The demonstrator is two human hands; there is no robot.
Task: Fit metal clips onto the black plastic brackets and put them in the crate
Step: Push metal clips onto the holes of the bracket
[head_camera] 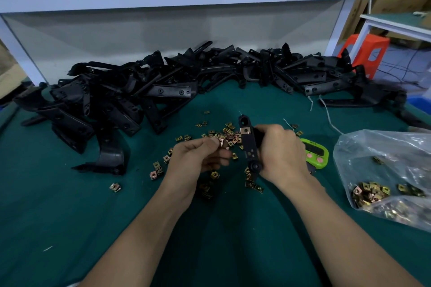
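Found bracket [248, 144] near centre of desk [70, 216], standing roughly on end. Clasped from its 3 o'clock side by right grip [279, 154], fingers curled round it. Noted one fitted clip [245, 130] seated near upper end. Noted second clip [221, 141] pinched at fingertips of left grip [198, 158], at 9 o'clock of bracket, close but apart. Judged step in hand: seating this clip further down the bracket.

To do it well:
- Turn clip so its open mouth faces the bracket edge.
- Line up hole with hole before pushing.
- Keep bracket braced and untwisted in right grip.
- Press straight on until flush, matching the fitted clip.
- Avoid skewed entry, likely to jam or spread the clip.

Beyond, noted loose clips [229, 126] scattered round both grips, thickest at 12 and 9 o'clock. Green timer [314, 150] at 3 o'clock, just beyond right grip. Bag [384, 147] holding more clips at 4 o'clock. Pile [163, 86] of brackets along far edge, 10 to 2 o'clock. Could not make out crate with certainty.
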